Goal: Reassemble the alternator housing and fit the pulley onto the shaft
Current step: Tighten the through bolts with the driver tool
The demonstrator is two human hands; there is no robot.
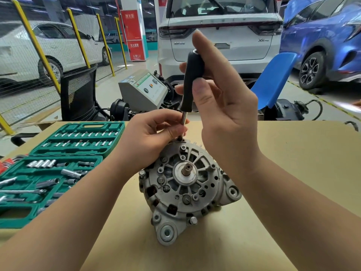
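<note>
Alternator housing (185, 190) looks joined on the table (293, 173). Right hand (220, 98) and left hand (156, 132) grasp a screwdriver (190, 83), tightening a rim bolt. Shaft (188, 169) bare; pulley unseen.

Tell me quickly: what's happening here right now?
Right hand holds screwdriver upright; left hand pinches its shaft at the alternator rim. Pulley not fitted, shaft bare. Nothing in the way.

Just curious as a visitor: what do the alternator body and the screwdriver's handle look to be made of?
Alternator housing: probably cast aluminium, judging by its dull grey, slightly grainy surface with moulded ribs and lugs. Screwdriver handle: looks like smooth black plastic or rubber with a soft sheen; which one, I cannot tell.
</note>
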